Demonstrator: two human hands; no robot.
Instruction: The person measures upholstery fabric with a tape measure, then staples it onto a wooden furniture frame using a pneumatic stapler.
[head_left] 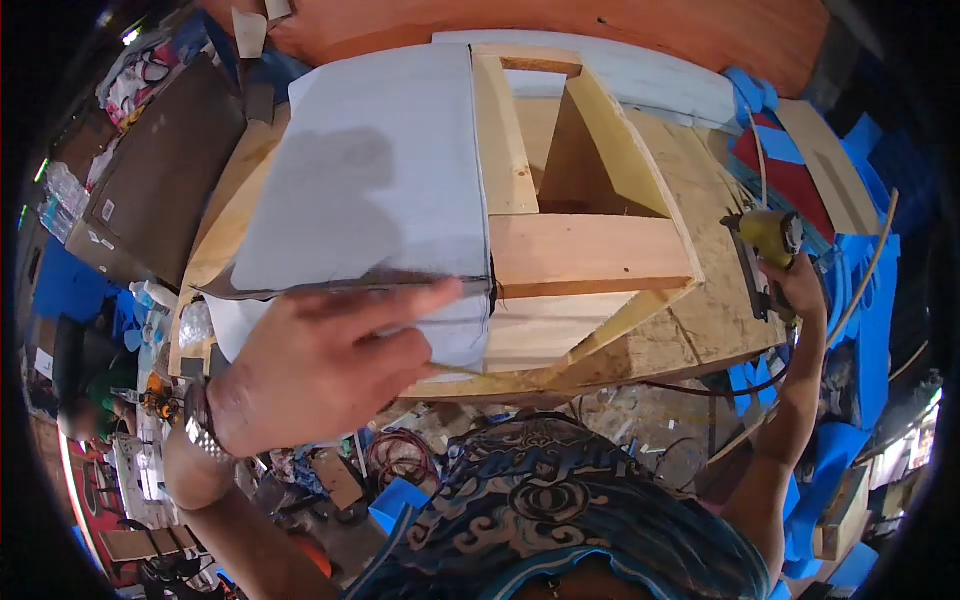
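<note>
A wooden box frame (pixel 590 245) lies on the workbench, its left part covered by white fabric (pixel 400 220) with a dark seam along the front edge. My left hand (pixel 330 360), with a watch on the wrist, is over this front edge. Its index finger stretches along the seam toward the bare wood, thumb apart below, and the hand is slightly blurred. On the right, my right hand (pixel 797 285) is wrapped round the handle of a yellow staple gun (pixel 768 236). The gun is over the bench's right end, apart from the frame.
Beneath the frame is the wooden workbench (pixel 700 335). A dark hose (pixel 715 390) runs along its front edge. A brown padded panel (pixel 160 180) leans at the left. Blue sheets (pixel 865 330) and boards (pixel 825 165) are stacked at the right. Scraps and a coiled hose (pixel 400 455) litter the floor.
</note>
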